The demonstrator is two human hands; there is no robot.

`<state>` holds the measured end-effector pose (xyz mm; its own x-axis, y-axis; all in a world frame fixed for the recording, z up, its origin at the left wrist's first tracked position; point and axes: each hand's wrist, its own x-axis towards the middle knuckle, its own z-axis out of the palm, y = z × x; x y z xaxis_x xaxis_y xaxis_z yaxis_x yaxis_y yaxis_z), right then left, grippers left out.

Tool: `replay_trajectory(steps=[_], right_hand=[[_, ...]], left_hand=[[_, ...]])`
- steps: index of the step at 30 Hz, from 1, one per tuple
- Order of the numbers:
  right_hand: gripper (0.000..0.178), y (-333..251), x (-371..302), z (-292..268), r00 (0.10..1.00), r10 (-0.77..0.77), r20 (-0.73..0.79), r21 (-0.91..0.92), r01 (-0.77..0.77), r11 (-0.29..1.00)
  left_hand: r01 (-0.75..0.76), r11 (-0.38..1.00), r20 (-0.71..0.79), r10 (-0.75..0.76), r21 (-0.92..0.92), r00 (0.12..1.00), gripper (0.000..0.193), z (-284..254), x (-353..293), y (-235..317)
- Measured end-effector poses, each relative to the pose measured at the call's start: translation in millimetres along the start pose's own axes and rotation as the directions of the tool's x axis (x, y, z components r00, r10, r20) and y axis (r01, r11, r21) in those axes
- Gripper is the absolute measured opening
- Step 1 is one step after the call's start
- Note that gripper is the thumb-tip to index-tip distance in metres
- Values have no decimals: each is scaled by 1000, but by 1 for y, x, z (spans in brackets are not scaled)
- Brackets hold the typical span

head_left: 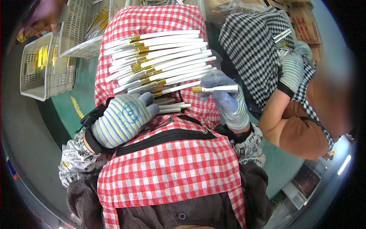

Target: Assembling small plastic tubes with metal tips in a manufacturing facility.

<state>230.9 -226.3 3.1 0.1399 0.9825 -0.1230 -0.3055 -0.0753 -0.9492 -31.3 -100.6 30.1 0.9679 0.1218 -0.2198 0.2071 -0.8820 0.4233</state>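
Observation:
My right hand (pixel 228 98), in a grey-blue striped glove, pinches a single white stick with a gold tip (pixel 217 89) above my lap. My left hand (pixel 122 118), in a striped glove, is closed around a bundle of white sticks (pixel 173 107) whose ends poke out to the right. A row of several white sticks with gold collars (pixel 160 61) lies side by side on the red-and-white checked cloth (pixel 152 21) over my knees.
Two white slotted plastic baskets (pixel 45 68) (pixel 82 26) holding gold parts stand at upper left on the green floor. A person in a black-and-white checked apron (pixel 255 49) sits at right, a gloved hand (pixel 292 70) holding sticks. Cardboard boxes (pixel 305 23) stand behind.

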Motion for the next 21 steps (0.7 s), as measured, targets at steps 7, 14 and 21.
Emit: replay_trajectory(steps=[7,14,21], right_hand=[[23,-13,11,3,998,57,-37,75,-54,996],[19,-2,7,1,995,-86,52,179,75,981],[19,-15,24,29,973,-126,192,320,59,946]], left_hand=[[-24,986,6,24,167,1000,38,9,24,7],[-38,999,-185,31,-37,982,31,-25,22,10],[-383,527,-646,-534,-759,546,36,-20,-43,-11]])
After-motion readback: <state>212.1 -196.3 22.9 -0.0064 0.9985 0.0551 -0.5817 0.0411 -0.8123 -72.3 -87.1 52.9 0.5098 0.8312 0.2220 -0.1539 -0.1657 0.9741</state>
